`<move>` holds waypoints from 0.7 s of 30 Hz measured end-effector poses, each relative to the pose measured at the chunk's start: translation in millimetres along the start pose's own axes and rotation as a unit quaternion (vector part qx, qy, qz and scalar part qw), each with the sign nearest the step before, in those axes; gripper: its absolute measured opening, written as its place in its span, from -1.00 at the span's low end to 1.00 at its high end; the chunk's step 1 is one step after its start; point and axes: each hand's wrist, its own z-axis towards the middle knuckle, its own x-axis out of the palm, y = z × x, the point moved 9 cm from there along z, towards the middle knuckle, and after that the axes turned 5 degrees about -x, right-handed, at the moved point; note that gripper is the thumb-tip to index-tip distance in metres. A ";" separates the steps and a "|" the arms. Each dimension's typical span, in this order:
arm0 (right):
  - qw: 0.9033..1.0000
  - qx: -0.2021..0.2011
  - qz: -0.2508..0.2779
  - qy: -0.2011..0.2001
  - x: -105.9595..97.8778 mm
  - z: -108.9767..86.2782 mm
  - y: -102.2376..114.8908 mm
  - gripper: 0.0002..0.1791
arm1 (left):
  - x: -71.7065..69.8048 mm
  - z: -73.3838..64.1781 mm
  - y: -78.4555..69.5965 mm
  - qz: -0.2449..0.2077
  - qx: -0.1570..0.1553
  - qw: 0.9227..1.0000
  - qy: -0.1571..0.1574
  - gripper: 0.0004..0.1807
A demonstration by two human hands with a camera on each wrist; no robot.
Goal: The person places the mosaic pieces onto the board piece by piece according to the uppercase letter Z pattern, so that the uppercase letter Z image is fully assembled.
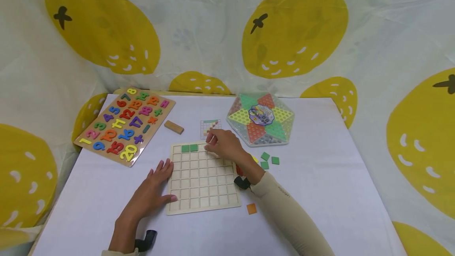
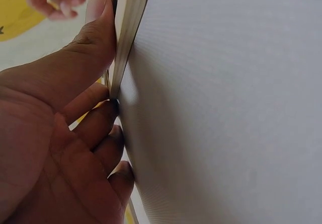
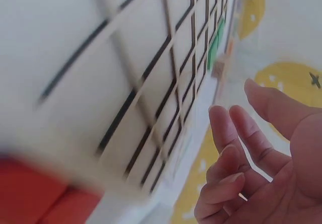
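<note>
A wooden grid board [image 1: 204, 177] lies flat, with two green square tiles [image 1: 189, 148] side by side in its top row. My left hand [image 1: 153, 191] rests against the board's left edge; in the left wrist view its thumb [image 2: 93, 38] touches the board's side and nothing else is in the palm. Above the board's upper right part is my right hand [image 1: 224, 144], which hides some cells. In the right wrist view the thumb and fingers of this right hand [image 3: 261, 158] stand apart and hold nothing. A small printed pattern card [image 1: 209, 126] lies just behind the board.
Loose green tiles [image 1: 265, 156], a yellow tile [image 1: 254, 159] and red tiles [image 3: 30, 194] lie right of the board; an orange tile [image 1: 251, 208] is nearer the front. Around the back stand a number puzzle [image 1: 121, 125], a wooden block [image 1: 174, 127] and a Chinese checkers set [image 1: 262, 119].
</note>
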 end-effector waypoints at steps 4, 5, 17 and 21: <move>1.000 0.006 0.010 -0.017 -18.5 -20.1 -18.5 -0.82 | 0.3 0.2 0.7 -0.001 0.003 1.000 -0.001 0.28; 1.000 0.010 0.011 -0.021 -23.3 -25.7 -23.7 -0.81 | 0.5 0.2 0.8 -0.001 0.004 1.000 -0.001 0.28; 0.992 0.101 -0.008 -0.076 -69.0 -96.1 -104.4 -0.76 | -0.2 0.8 1.1 -0.002 0.002 1.000 0.001 0.28; 0.984 0.150 -0.043 -0.084 -78.8 -113.7 -126.8 -0.74 | 0.8 0.9 1.7 -0.003 -0.002 1.000 0.004 0.28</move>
